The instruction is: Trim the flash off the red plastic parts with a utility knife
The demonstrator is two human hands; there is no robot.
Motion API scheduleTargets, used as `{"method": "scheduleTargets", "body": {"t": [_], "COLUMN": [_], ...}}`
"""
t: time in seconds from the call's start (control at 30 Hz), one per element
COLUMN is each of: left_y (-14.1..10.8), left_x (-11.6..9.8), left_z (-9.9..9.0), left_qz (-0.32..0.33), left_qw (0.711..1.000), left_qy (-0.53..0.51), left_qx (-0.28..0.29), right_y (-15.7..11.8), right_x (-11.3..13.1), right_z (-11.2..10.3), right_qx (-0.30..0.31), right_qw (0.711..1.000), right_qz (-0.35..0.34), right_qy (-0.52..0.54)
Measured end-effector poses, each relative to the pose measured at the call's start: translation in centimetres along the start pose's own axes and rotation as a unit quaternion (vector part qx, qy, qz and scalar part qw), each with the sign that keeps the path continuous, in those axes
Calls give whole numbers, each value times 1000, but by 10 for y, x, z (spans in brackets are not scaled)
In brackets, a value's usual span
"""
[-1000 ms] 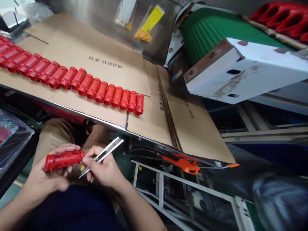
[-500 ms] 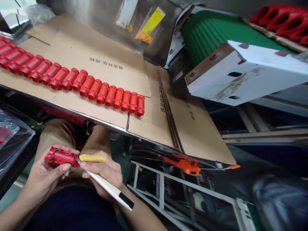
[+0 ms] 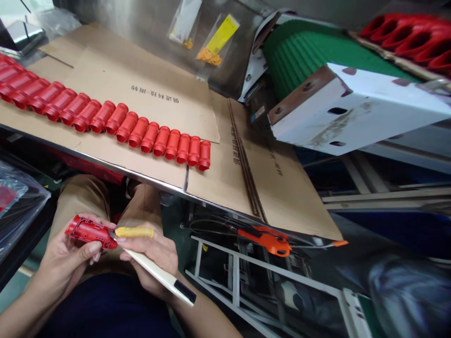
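Note:
Over my lap, my left hand is closed around a red plastic housing, whose open inner side with ribs and slots faces up. My right hand grips a white-handled knife with a black end, angled down to the right. A yellow finger cot covers the right index finger, which presses along the knife. The short metal blade meets the right end of the housing, partly hidden by my fingers.
A long row of red housings lies on cardboard along the bench. Bags with orange pieces lie behind. At right are a green conveyor belt carrying more red housings, and an orange air gun below the bench edge.
My hands, the knife and the housing stay almost in place, the blade still at the housing's right end. The view has shifted very slightly.

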State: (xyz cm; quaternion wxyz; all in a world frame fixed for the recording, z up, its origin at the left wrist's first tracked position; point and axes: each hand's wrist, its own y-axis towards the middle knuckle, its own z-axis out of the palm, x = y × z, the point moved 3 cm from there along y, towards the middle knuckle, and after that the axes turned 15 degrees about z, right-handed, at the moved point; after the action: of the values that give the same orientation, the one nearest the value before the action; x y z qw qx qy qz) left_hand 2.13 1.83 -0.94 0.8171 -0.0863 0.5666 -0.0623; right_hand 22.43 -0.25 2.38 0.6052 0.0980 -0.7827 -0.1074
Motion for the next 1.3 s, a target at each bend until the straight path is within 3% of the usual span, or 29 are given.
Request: {"method": "scheduleTargets", "body": {"t": [0.27, 0.43, 0.57, 0.7, 0.8, 0.87, 0.97, 1.07, 1.13, 1.23, 1.3], "left_y": [-1, 0, 0, 0, 3, 4, 3, -1, -2, -2, -1], "left_x": [-3, -6, -11, -16, -16, -16, -15, -15, -13, -8, -5], "left_z": [3, 2, 8, 15, 17, 16, 17, 17, 13, 6, 3], "left_qz": [-17, -1, 28, 38, 31, 26, 22, 36, 79, 183, 246], "left_qw": [998, 1000, 999, 998, 999, 999, 1000, 998, 993, 973, 954], "left_qy": [-48, -28, 4, 9, -1, 3, 16, 47, 84, 140, 168], "left_qx": [-25, 3, -15, -58, -39, -24, -12, -8, -3, 29, 45], "right_y": [-3, -5, 2, 6, 5, 5, 6, 9, 10, 9, 8], "right_x": [6, 4, -5, -7, -10, -11, -10, -16, -22, -28, -31], "right_z": [0, -2, -3, -8, -8, -9, -10, -8, -4, 4, 10], "right_qx": [-9, -20, 41, 66, 92, 104, 81, 77, 96, 112, 103], "right_qw": [1000, 1000, 998, 985, 956, 958, 983, 996, 963, 849, 776], "right_qz": [4, 14, 34, -114, -174, -162, -118, 43, 189, 325, 383], "right_qy": [5, -2, 18, -110, -219, -212, -117, 19, 165, 402, 491]}}
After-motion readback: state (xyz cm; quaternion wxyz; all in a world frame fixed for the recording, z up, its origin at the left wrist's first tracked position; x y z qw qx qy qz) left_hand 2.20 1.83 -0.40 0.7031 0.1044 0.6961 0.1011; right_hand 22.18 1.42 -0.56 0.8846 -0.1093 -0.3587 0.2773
